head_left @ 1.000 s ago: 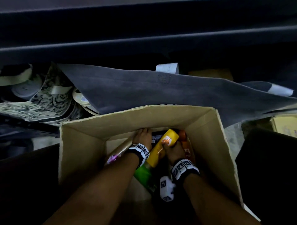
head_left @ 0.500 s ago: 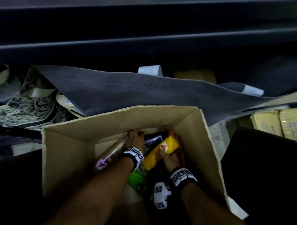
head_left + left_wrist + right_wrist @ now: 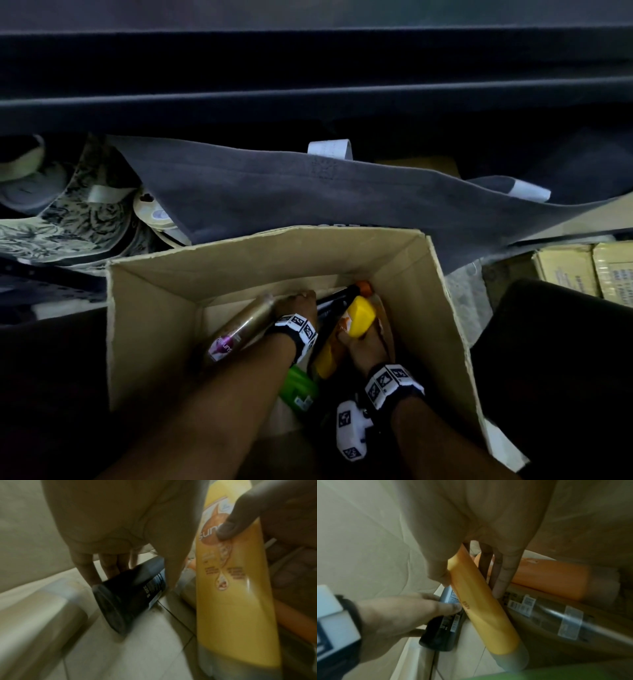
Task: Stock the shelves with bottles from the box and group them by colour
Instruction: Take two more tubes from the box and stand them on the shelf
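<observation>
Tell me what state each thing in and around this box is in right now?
cardboard box: open on top, bottles inside.
yellow bottle: tilted, gripped by right hand.
black bottle: lying down, left hand fingers curled round it.
golden bottle: lying, untouched.
green bottle: lying, mostly hidden.
grey bag: slumped behind box.

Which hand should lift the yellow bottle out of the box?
The right hand, probably. Its fingers already grip the yellow bottle. The left hand is busy on the black bottle beside it, so it would have to let go first.
</observation>
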